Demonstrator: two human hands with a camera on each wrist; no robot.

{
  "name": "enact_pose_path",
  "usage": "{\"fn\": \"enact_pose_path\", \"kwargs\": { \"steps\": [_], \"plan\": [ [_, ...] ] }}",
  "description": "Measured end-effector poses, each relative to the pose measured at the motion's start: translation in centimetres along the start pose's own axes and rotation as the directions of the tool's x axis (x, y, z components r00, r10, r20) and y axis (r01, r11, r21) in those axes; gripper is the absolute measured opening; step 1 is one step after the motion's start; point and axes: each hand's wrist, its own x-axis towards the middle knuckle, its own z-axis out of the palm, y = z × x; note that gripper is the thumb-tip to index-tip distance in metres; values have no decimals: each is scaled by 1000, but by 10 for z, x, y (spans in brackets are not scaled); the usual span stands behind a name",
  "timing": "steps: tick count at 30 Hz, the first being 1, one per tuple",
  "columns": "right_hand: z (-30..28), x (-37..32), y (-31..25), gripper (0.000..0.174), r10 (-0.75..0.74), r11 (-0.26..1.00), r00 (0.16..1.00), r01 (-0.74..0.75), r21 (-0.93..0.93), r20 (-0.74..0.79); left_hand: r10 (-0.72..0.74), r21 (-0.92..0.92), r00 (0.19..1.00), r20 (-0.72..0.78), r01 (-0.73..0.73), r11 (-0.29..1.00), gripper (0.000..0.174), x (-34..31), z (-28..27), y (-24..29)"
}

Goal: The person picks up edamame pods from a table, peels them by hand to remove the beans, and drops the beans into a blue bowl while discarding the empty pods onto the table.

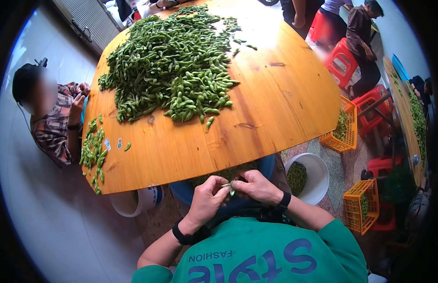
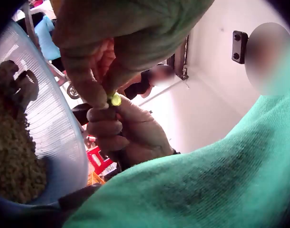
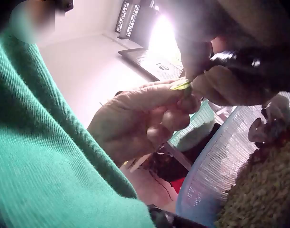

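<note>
Both hands meet over a blue basket [image 2: 64, 118] just below the table's near edge. Between them is one green pod [image 1: 232, 191], which looks split, with a pale green part showing. The left hand [image 1: 207, 200] pinches one end of it between thumb and fingers. At its other end the right hand [image 1: 259, 187] holds the pod with thumb and curled fingers. In the left wrist view the pod's light green tip [image 2: 116, 99] shows between the fingertips. Small pieces [image 3: 264, 185] fill the basket in the right wrist view.
A large heap of green pods [image 1: 171, 66] lies on the wooden table [image 1: 275, 108], with a smaller pile [image 1: 94, 146] at its left edge. White buckets [image 1: 318, 179] and orange crates [image 1: 361, 206] stand on the floor. A person [image 1: 51, 111] sits at left; others are at upper right.
</note>
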Motion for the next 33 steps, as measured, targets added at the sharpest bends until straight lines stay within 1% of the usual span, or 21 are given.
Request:
{"fn": "enact_pose_path", "kwargs": {
  "steps": [1, 3, 6, 7, 9, 11, 12, 13, 14, 15, 18, 19, 20, 21, 23, 25, 28, 29, 30, 31, 33],
  "plan": [
    [1, 0, -1, 27, -14, 999, 1000, 14, 33, 3, -1, 0, 1000, 0, 1, 1000, 11, 0, 2, -1],
    [1, 0, 0, 27, -28, 997, 1000, 27, 67, 7, -28, -212, 999, -15, 24, 977, 13, 1, 5, -4],
    [0, 0, 1, 27, -52, 996, 999, 50, 69, 16, -70, -324, 997, 35, 77, 943, 15, 4, 1, -3],
    [1, 0, 0, 24, -54, 996, 999, 54, 73, 1, -70, -324, 997, 35, 78, 943, 15, 4, 0, -4],
    [2, -1, 1, 22, -57, 995, 998, 57, 78, -14, -3, -93, 1000, -20, 1, 996, 16, 4, -2, -10],
    [3, -2, 3, 21, -275, 945, 951, 241, -222, -140, -46, -45, 999, -9, 46, 998, 16, 5, -4, -11],
    [4, -2, 4, 21, -275, 945, 951, 241, -221, -140, -90, 3, 996, 0, 90, 996, 16, 4, -4, -12],
    [5, 0, 7, 20, -404, 863, 903, 323, -388, -147, -90, 4, 996, 0, 90, 996, 16, 5, -4, -11],
    [6, 1, 9, 20, -527, 746, 840, 384, -544, -129, -114, -115, 993, 18, 115, 987, 16, 6, -2, -10],
    [6, 0, 9, 20, -528, 745, 840, 384, -545, -129, -136, -232, 990, 39, 141, 962, 16, 6, -1, -8],
    [6, -1, 9, 20, -515, 766, 845, 378, -519, -145, -77, -306, 997, 11, 77, 949, 17, 9, 1, -16],
    [5, -3, 5, 21, -363, 904, 920, 309, -296, -146, -77, -306, 997, 11, 77, 949, 17, 9, 0, -16],
    [3, -5, 1, 23, -207, 978, 973, 201, -60, -105, -76, -330, 996, 38, 85, 940, 16, 9, -2, -16],
    [-1, -5, -1, 23, -207, 978, 973, 202, -60, -104, -75, -353, 995, 65, 93, 931, 16, 9, -4, -16],
    [-7, -5, -3, 24, -1, 989, 1000, -2, 145, 24, -57, -343, 995, 82, 82, 936, 15, 12, -7, -22],
    [-9, -6, -1, 25, -12, 986, 999, 7, 165, 30, -36, -332, 994, 102, 68, 941, 13, 13, -7, -24],
    [-10, -10, -1, 25, 28, 981, 999, -31, 191, 17, 14, -215, 999, 38, -5, 977, 12, 12, -7, -25],
    [-12, -14, -4, 25, 22, 996, 998, -17, 83, -53, 194, 204, 981, 10, -192, 960, 14, 12, -11, -24],
    [-15, -17, -7, 24, 4, 1000, 993, -8, -28, -120, 365, 587, 930, 54, -325, 742, 17, 12, -15, -23],
    [-18, -23, -7, 25, -21, 995, 975, -1, -96, -222, 451, 755, 891, 57, -334, 564, 19, 14, -20, -42],
    [-35, -35, 5, 23, -327, 882, 880, 154, -445, -344, 380, 827, 916, 131, -312, 468, 13, 11, -25, -37]
  ]
}}
